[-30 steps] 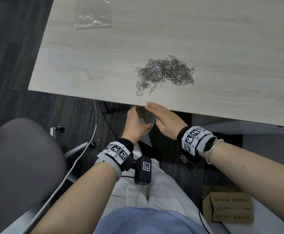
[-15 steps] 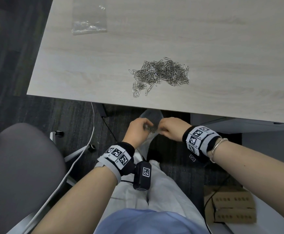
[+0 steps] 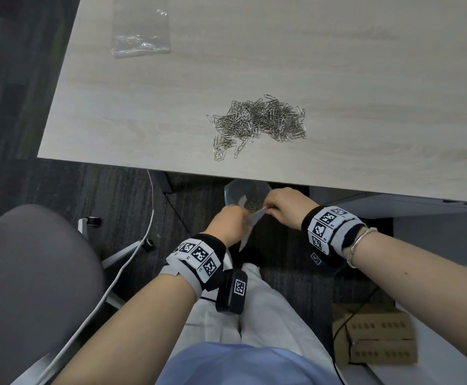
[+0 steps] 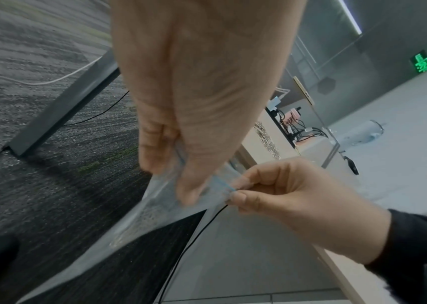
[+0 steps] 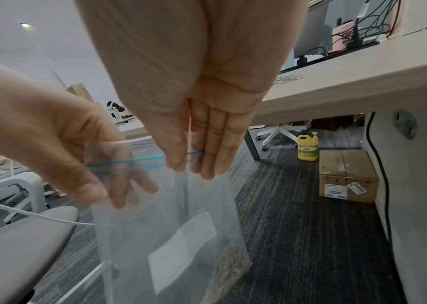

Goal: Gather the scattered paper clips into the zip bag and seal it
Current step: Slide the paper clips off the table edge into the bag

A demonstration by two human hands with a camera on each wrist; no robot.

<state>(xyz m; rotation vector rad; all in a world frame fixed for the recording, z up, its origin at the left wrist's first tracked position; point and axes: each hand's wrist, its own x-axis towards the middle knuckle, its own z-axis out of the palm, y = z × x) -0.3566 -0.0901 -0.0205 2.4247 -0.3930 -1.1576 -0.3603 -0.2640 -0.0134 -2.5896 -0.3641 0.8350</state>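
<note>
Below the counter [image 3: 148,112] edge, both hands hold a clear zip bag [image 5: 171,236] in the air over the person's lap. The left hand [image 3: 228,223] pinches the bag's top near one end of the blue zip line, thumb on one side and fingers on the other. The right hand [image 3: 285,207] pinches the top at the other end, fingers curled round the strip. Seen from the right wrist, the bag hangs down from that strip, with a white label on its face and a small clump of paper clips sunk into one bottom corner; whether the zip is pressed shut along its length is hard to tell. On the counter, a loose pile of silver paper clips [image 3: 257,125] lies near the front edge, well apart from the bag. A second clear bag [image 3: 140,29] lies flat at the far left of the counter with a few shiny bits in it.
</note>
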